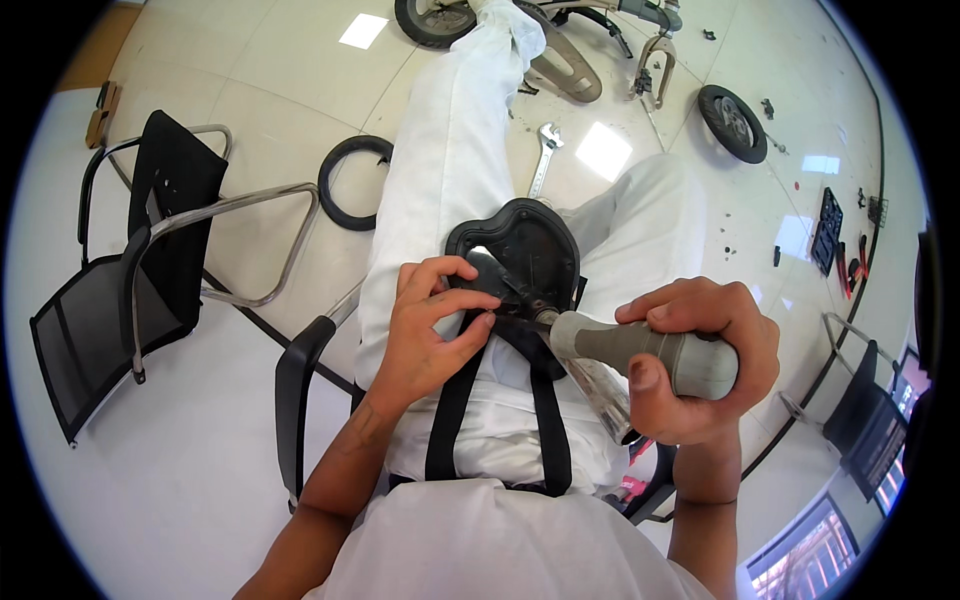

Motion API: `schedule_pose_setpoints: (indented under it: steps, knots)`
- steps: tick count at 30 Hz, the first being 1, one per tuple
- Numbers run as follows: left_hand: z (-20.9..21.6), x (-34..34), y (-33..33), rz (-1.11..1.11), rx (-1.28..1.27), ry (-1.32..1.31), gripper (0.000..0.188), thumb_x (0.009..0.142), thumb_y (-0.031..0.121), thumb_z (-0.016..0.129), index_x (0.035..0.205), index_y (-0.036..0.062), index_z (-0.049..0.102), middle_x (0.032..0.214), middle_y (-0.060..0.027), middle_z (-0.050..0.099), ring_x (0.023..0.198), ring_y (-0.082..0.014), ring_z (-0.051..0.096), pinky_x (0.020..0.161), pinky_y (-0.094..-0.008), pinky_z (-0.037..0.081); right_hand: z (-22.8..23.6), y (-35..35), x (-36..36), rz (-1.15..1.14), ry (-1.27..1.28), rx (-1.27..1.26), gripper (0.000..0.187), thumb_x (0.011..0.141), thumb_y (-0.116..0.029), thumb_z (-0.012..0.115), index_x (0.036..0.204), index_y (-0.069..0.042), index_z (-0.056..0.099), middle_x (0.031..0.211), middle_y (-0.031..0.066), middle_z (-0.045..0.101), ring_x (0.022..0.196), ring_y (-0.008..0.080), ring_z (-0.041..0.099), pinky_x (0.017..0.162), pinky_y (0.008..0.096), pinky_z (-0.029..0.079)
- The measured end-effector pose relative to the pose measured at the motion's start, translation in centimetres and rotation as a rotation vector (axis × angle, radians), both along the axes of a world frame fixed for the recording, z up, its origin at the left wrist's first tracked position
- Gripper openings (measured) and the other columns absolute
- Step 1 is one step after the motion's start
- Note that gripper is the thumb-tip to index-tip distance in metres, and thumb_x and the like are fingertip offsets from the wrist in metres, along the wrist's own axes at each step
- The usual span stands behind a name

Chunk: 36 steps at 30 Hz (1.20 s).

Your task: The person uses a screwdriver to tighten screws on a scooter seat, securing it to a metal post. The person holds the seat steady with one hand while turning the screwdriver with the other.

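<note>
A black saddle [525, 240] rests in my lap, its hollow underside facing up. A shiny metal post [597, 392] runs from it toward my right hip. My right hand [705, 355] is wrapped round the thick grey handle of a tool [635, 350]. The narrow end of that tool points at the saddle's clamp area [540, 308]; its tip is hard to make out. My left hand [435, 325] bends over the saddle's left edge, thumb and forefinger close together there. Whatever they pinch, if anything, is too small to tell.
An adjustable wrench [545, 155] lies on the floor between my legs. Ahead are a bike frame [565, 60] and a loose wheel [733, 123]. A black tyre [350, 183] and chair [170, 220] are left. Tools [850, 265] and a bit case [827, 232] lie right.
</note>
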<state>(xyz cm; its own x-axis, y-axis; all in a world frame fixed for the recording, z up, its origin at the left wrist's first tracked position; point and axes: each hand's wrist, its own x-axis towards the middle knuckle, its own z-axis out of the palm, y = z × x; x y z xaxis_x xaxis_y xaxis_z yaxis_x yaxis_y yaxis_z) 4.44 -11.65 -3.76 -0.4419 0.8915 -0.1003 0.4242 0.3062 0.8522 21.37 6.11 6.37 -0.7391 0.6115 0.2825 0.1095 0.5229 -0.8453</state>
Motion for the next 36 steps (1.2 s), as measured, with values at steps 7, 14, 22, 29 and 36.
schedule_pose_setpoints:
  steps: [7, 14, 22, 29, 36]
  knots:
    - [-0.2, 0.2, 0.0, -0.008, 0.005, 0.040, 0.026, 0.071, 0.003, 0.076, 0.094, 0.0144, 0.078, 0.116, -0.0011, 0.058, 0.096, -0.0192, 0.044, 0.083, -0.0290, 0.040, -1.4, -1.1, 0.2, -0.137, 0.148, -0.022, 0.022, 0.069, -0.006, 0.071, 0.083, 0.003, 0.057, 0.067, 0.0121, 0.065, 0.061, 0.0215, 0.070, 0.055, 0.0284, 0.054]
    - [-0.3, 0.2, 0.0, -0.016, 0.020, 0.052, 0.027, 0.071, 0.004, 0.076, 0.095, 0.0149, 0.078, 0.115, -0.0004, 0.057, 0.094, -0.0191, 0.043, 0.080, -0.0284, 0.040, -1.2, -0.9, -0.3, -0.090, 0.093, -0.034, 0.020, 0.068, -0.004, 0.072, 0.081, 0.002, 0.060, 0.069, 0.0119, 0.066, 0.064, 0.0226, 0.071, 0.059, 0.0293, 0.056]
    - [-0.4, 0.2, -0.1, -0.020, 0.015, 0.062, 0.028, 0.070, 0.003, 0.076, 0.095, 0.0153, 0.079, 0.116, -0.0001, 0.057, 0.094, -0.0189, 0.043, 0.080, -0.0286, 0.040, -1.3, -0.9, -0.3, -0.086, 0.051, -0.044, 0.022, 0.066, -0.005, 0.075, 0.082, 0.000, 0.062, 0.072, 0.0097, 0.067, 0.065, 0.0220, 0.072, 0.062, 0.0288, 0.057]
    - [-0.3, 0.1, -0.1, -0.023, 0.010, 0.061, 0.029, 0.070, 0.003, 0.076, 0.096, 0.0155, 0.079, 0.116, 0.0000, 0.057, 0.094, -0.0191, 0.043, 0.081, -0.0287, 0.040, 0.9, -0.6, -0.2, 0.031, -0.100, -0.128, 0.026, 0.067, -0.007, 0.080, 0.087, -0.005, 0.064, 0.082, 0.0099, 0.069, 0.074, 0.0259, 0.071, 0.066, 0.0314, 0.056]
    - [-0.5, 0.2, -0.2, -0.019, 0.022, 0.055, 0.028, 0.071, 0.003, 0.077, 0.096, 0.0146, 0.078, 0.117, -0.0003, 0.058, 0.094, -0.0188, 0.043, 0.081, -0.0288, 0.040, 2.4, -0.3, -0.5, 0.233, -0.157, -0.134, 0.037, 0.068, -0.008, 0.078, 0.099, -0.003, 0.059, 0.096, 0.0202, 0.068, 0.085, 0.0286, 0.068, 0.067, 0.0329, 0.054]
